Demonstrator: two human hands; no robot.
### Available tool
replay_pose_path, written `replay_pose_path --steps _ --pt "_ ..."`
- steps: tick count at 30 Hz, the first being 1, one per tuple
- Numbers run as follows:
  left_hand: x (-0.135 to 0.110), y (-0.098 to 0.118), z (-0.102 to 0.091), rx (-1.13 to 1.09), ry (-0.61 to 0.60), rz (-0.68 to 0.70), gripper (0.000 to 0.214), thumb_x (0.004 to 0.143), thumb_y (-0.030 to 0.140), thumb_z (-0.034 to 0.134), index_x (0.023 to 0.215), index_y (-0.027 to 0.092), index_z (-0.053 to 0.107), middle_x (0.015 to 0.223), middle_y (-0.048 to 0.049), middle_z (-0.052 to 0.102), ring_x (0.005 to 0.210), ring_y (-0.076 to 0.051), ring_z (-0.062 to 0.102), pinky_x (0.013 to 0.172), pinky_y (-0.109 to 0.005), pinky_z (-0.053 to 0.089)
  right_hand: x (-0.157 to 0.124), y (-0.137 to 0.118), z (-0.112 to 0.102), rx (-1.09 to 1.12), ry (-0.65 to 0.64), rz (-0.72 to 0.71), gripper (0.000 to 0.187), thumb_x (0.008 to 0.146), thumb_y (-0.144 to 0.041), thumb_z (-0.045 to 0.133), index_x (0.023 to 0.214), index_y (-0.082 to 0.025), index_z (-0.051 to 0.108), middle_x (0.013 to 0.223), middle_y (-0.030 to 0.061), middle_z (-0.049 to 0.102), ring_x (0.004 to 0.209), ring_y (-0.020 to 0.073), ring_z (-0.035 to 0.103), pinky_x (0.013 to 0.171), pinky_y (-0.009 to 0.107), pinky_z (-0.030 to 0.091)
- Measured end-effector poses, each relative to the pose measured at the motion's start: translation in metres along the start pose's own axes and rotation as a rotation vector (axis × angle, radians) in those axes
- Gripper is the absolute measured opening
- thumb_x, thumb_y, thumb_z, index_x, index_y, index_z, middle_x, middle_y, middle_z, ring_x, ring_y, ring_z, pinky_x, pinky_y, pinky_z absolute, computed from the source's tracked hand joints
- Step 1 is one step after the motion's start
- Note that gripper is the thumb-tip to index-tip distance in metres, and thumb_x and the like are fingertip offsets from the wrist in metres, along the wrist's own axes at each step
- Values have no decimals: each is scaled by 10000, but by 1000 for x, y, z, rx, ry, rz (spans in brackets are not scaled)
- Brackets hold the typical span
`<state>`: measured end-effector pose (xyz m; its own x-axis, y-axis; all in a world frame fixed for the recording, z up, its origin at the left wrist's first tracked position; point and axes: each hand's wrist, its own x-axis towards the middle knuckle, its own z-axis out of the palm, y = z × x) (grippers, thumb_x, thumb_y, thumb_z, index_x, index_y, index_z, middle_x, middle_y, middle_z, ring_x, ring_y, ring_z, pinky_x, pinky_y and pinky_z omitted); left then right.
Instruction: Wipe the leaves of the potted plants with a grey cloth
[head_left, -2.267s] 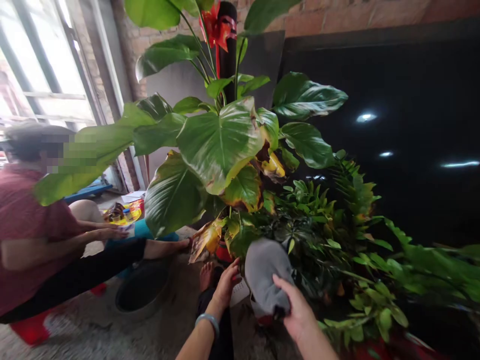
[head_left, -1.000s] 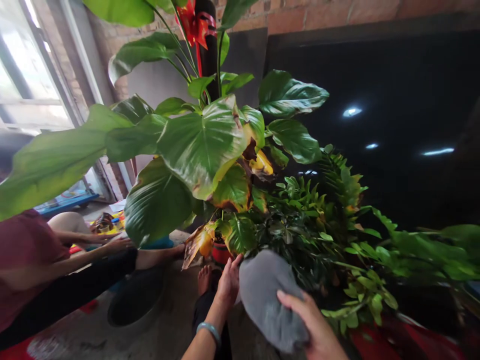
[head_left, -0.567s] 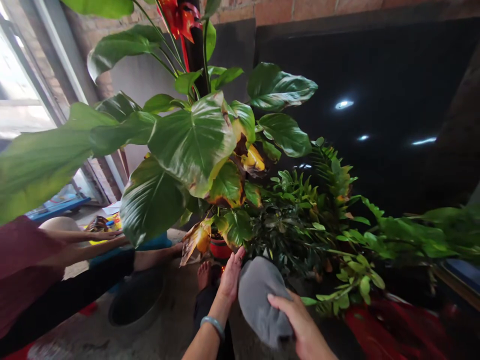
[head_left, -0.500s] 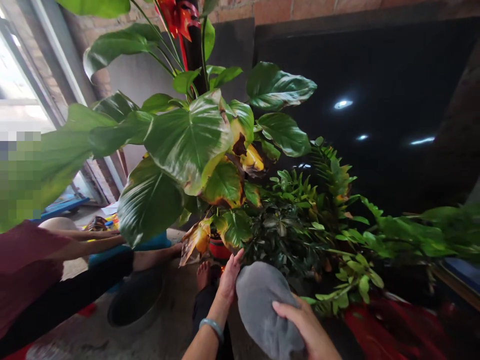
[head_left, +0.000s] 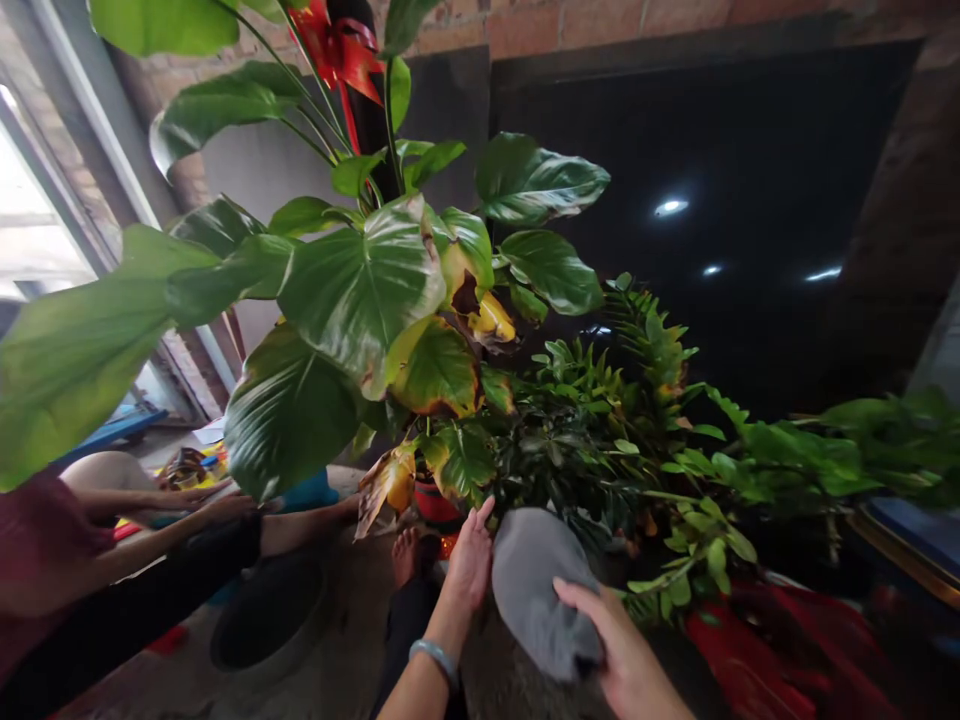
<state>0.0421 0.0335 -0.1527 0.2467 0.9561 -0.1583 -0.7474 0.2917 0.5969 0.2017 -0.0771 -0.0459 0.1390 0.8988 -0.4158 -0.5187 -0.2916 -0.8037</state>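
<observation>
My left hand (head_left: 470, 560) is held up flat with its fingers stretched out and nothing in it; a pale bangle (head_left: 435, 655) circles its wrist. Just to its right is a soft, rounded grey cloth piece (head_left: 536, 580), perhaps a cap or a mitt. My right hand (head_left: 607, 630) grips the cloth's right side, thumb across the front and fingers hidden behind. A dark spot shows at the cloth's lower edge. Beyond my hands stands a large-leaved potted plant (head_left: 360, 290), some leaves yellow and brown, in a red pot (head_left: 436, 503).
At the left sits another person, with a forearm (head_left: 165, 535) and a leg in dark trousers showing. A dark round basin (head_left: 266, 612) stands on the floor. Smaller green plants (head_left: 720, 470) spread rightward before a glossy black panel (head_left: 750, 180). Red material (head_left: 780, 650) lies lower right.
The view has shifted slightly. The cloth in my right hand has turned a little and sits slightly farther right, with a narrow gap from my left hand. The other person's hands have moved.
</observation>
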Motion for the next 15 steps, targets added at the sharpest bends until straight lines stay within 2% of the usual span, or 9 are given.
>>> replay_pose_path --steps 2,4,7,9,11,13,15 --pt "-2 -1 -1 -20 19 5 548 832 500 548 1318 246 549 1278 -93 608 1190 -283 530 1011 -407 368 -16 -6 -10 6 -28 19 365 355 -313 894 653 -181 729 647 35 726 628 226 670 605 313 525" --pt "-2 -3 1 -29 63 6 488 825 481 561 1225 206 612 1199 -115 636 1101 -288 569 954 -421 414 -22 -32 -9 20 -67 -41 384 363 -307 895 689 -170 743 636 43 725 616 236 671 607 327 531" --pt "-3 -9 11 -3 130 19 332 804 411 614 1026 174 684 1151 -120 640 1006 -264 582 876 -403 456 -4 -78 6 118 -53 -227 394 378 -280 877 728 -159 744 663 58 736 664 266 688 656 363 545" --pt "-4 -13 20 34 125 7 274 787 380 643 966 179 698 1213 -112 623 1053 -267 558 876 -396 458 15 -93 14 226 -47 -298 344 422 -242 849 741 -183 732 721 56 753 752 280 701 725 388 553" --pt "-6 -15 28 77 100 -25 280 784 382 644 980 192 706 1310 -101 586 1162 -292 507 899 -403 450 29 -84 15 300 -20 -261 302 450 -202 825 733 -202 718 744 53 759 790 276 707 754 394 561" --pt "-8 -17 35 106 62 -42 324 782 404 639 1024 201 708 1371 -90 553 1251 -313 453 924 -410 442 30 -57 6 291 26 -161 287 453 -200 827 716 -201 714 733 63 757 767 271 713 727 387 576" --pt "-10 -17 40 95 36 -65 356 765 416 656 1034 192 713 1330 -100 591 1261 -320 465 942 -406 440 18 -26 -11 226 50 -90 285 453 -235 848 703 -195 719 720 72 754 734 271 717 682 374 583"
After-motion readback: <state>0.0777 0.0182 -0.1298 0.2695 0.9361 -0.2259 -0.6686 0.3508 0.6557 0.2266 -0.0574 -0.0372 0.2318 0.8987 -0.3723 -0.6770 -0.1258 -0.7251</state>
